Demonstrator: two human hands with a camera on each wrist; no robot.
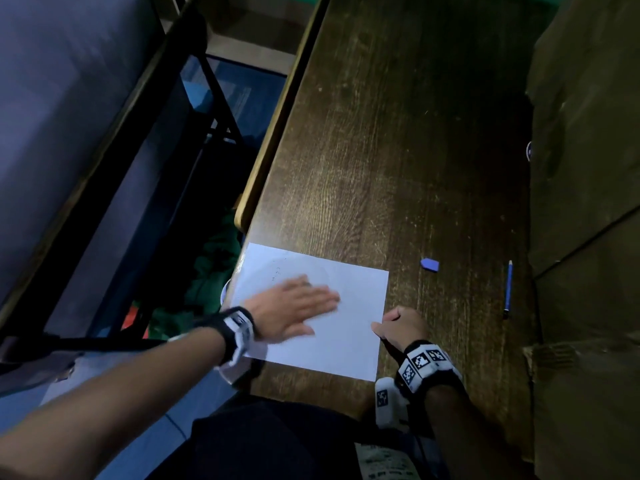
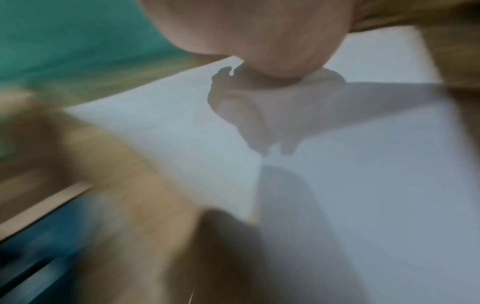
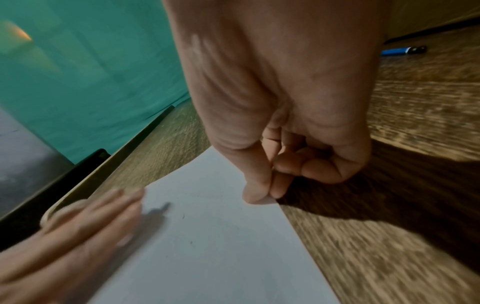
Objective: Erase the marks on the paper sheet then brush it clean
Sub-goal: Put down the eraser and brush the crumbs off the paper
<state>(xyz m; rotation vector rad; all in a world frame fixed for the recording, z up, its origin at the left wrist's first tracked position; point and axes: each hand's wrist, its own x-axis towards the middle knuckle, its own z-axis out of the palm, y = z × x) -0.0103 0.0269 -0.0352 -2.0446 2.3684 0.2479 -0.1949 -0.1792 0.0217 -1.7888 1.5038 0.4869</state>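
A white paper sheet (image 1: 346, 334) lies at the near left edge of the dark wooden table (image 1: 381, 150), with a few faint marks (image 1: 277, 271) near its far left corner. My left hand (image 1: 298, 303) lies flat on the sheet with straight fingers, blurred by motion; its fingers (image 3: 91, 222) also show in the right wrist view. My right hand (image 1: 384, 325) pinches the sheet's right edge (image 3: 262, 200) between thumb and forefinger. A small blue eraser (image 1: 429, 264) lies on the table beyond the sheet's right corner, held by neither hand. The left wrist view is a blur of paper (image 2: 389, 185).
A blue pencil (image 1: 508, 289) lies to the right of the eraser, near a tall cardboard box (image 1: 588, 168) along the table's right side. The table's left edge (image 1: 277, 126) drops to a floor with a dark metal frame and green cloth.
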